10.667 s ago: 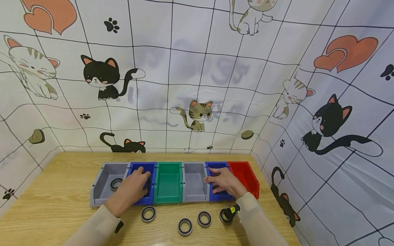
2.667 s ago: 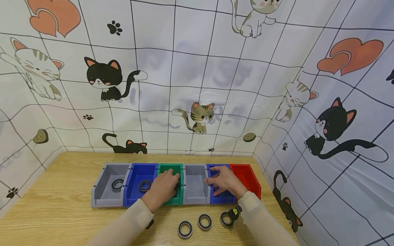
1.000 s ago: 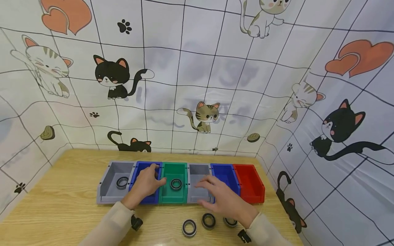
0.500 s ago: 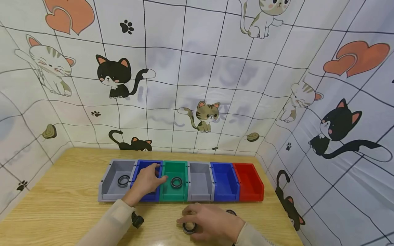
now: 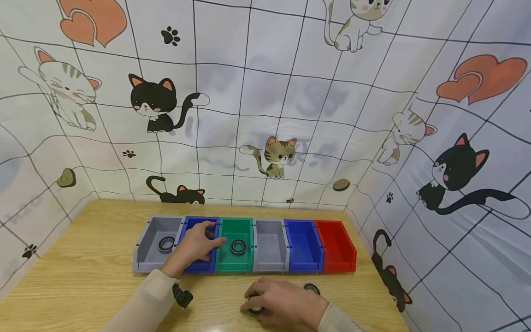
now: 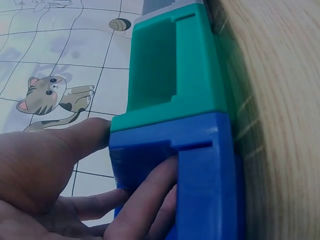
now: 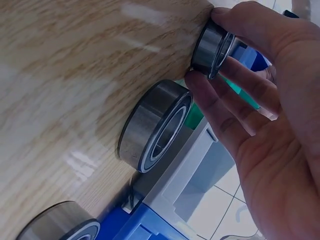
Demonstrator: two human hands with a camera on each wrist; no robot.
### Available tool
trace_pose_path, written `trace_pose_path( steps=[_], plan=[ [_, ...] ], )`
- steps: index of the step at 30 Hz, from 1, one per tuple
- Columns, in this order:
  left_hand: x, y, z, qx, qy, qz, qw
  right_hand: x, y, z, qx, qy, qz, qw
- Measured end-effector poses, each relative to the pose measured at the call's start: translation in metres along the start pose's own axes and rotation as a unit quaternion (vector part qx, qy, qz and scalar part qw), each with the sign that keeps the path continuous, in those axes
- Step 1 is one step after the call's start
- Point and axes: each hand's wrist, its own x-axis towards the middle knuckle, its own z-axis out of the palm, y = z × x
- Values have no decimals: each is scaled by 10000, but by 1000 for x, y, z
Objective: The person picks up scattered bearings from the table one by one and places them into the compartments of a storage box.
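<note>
My right hand is low over the table and pinches a ball bearing. In the right wrist view thumb and fingertips grip that bearing by its rim, and it seems to touch the wood. A second bearing stands close by, hidden under the hand in the head view. A third bearing lies to its right. My left hand is at the left blue bin, fingers loosely bent inside and thumb by the green bin's wall; it covers this bin's inside. One bearing lies in the green bin.
Several bins stand in a row. The left grey bin has a bearing in it. Right of the green bin come another grey bin, a blue bin and a red bin. A cat-print curtain hangs behind.
My left hand has left a bearing in the green bin and gone back left to the blue one. My right hand has come down from the bins to the table and taken hold of a bearing.
</note>
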Motion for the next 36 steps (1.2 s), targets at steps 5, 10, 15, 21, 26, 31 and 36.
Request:
trace_pose_path(
  steps=[5, 10, 15, 21, 26, 31, 36],
  plan=[
    [1, 0, -2, -71, -74, -25, 9999, 1, 0, -1, 43, -47, -33, 10000],
    [2, 1, -2, -167, -110, -59, 9998, 1, 2, -2, -42, -45, -107, 9999],
    [4, -1, -1, -261, -136, -97, 9995, 2, 3, -3, -128, -21, -223, 9997],
    [4, -2, 0, -270, -112, -172, 9994, 3, 3, -4, -100, 6, -321, 9994],
    [3, -1, -1, -311, -123, -130, 9994, 4, 5, -5, -13, 9, -272, 9996],
    [3, 0, -2, -352, -121, -151, 9992, 4, 6, -10, -134, 58, -146, 9998],
    [3, -2, -1, -324, -110, -157, 9993, 1, 9, -16, -307, 266, -143, 9991]
  ],
)
